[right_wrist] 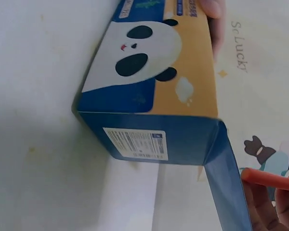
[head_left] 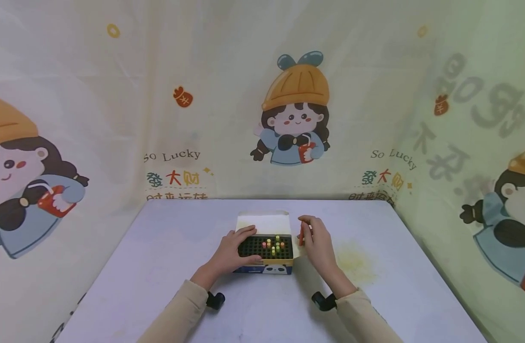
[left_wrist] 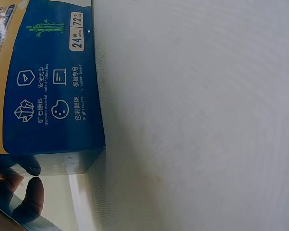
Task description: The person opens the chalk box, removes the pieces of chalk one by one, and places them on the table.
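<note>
An open chalk box [head_left: 256,267] with a panda printed on its front stands on the table. Its black holder [head_left: 252,247] is full of small holes, and several pink, yellow, orange and green chalks [head_left: 273,250] poke up from it. My left hand [head_left: 229,251] holds the box at its left end, thumb along the front edge and fingers toward the back. Just off the right end, my right hand [head_left: 321,244] pinches a red-orange chalk stick [right_wrist: 269,179] between thumb and fingers. In the head view the chalk is upright and partly covered by the fingers.
The raised lid [head_left: 264,222] stands behind the holder, and a side flap [right_wrist: 229,178] sticks out at the box's right end. A yellowish stain [head_left: 355,263] marks the white table [head_left: 168,247]. Printed cloth [head_left: 228,95] hangs behind and at both sides.
</note>
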`<state>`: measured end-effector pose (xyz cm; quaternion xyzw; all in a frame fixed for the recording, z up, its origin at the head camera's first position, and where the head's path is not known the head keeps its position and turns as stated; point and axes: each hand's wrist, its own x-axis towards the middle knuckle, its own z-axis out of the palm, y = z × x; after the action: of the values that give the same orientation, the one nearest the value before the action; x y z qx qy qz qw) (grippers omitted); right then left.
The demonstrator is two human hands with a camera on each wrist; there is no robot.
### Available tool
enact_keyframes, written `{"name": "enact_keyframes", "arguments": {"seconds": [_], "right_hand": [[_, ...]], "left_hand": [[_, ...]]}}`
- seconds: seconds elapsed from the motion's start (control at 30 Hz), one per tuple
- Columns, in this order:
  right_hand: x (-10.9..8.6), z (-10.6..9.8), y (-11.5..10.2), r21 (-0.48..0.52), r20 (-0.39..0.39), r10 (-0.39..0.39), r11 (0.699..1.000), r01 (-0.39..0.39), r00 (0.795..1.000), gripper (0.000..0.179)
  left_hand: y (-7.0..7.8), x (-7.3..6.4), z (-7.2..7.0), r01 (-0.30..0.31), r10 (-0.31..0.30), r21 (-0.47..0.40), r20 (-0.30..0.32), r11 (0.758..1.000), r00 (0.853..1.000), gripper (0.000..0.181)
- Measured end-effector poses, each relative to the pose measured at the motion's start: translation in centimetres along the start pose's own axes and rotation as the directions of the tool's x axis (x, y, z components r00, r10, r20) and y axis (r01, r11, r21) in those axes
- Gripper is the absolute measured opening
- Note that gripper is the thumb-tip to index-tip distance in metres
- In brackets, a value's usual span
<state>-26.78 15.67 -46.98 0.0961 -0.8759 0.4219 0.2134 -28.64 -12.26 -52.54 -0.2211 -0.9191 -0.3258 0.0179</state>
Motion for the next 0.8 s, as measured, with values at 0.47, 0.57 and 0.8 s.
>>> {"name": "enact_keyframes", "arguments": {"seconds": [0.47,0.57,0.8], "right_hand": [[1.0,-1.9,1.3,-0.022,-0.046,0.052,0.998,-0.053,0.998,0.02],[1.2,-2.0,1.9,-0.019,-0.055,0.066,0.998,-0.068,0.996,0.017],[1.3,-2.5,3.7,-0.022,-0.09,0.109,0.994,-0.112,0.99,0.015]], "left_hand": [[0.1,0.3,-0.2,0.002,-0.002,-0.017,0.001,1.0,1.0,0.087],[0.1,0.2,-0.2,0.004,-0.004,-0.017,0.002,1.0,1.0,0.087],[0.0,0.0,-0.3,-0.003,0.003,-0.021,0.005,1.0,1.0,0.087]]}}
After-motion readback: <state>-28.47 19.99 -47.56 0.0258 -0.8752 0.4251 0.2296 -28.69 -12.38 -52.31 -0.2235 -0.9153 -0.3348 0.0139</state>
